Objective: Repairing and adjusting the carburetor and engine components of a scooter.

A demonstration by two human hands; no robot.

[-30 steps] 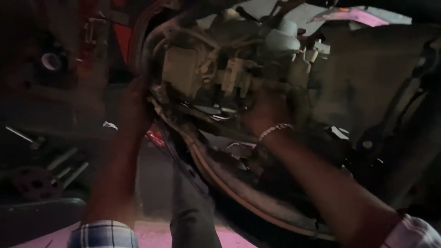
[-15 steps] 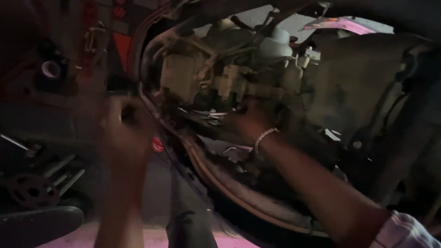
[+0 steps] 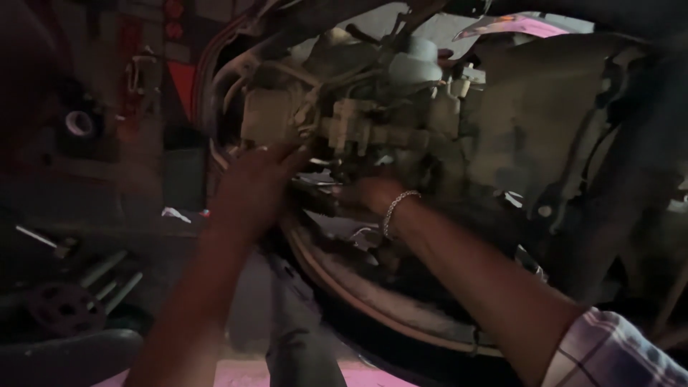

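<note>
Engine parts (image 3: 373,129) are sitting in the opened body of a scooter or small vehicle, a cluster of pale, grimy cast-metal blocks, hoses and a rounded whitish cap (image 3: 416,61), ringed below by a curved dusty frame rail (image 3: 373,294). It is looking heavy, rigid and greasy, best gripped by its blocky metal housing rather than the thin hoses. The left hand (image 3: 251,190) is pressing against the lower edge of the block, fingers spread fairly wide. The right hand (image 3: 373,193), wearing a silvery bracelet (image 3: 394,211), is reaching underneath; whether its fingers are closing on anything I cannot tell. Metal rods (image 3: 107,276) are lying on the dark floor.
</note>
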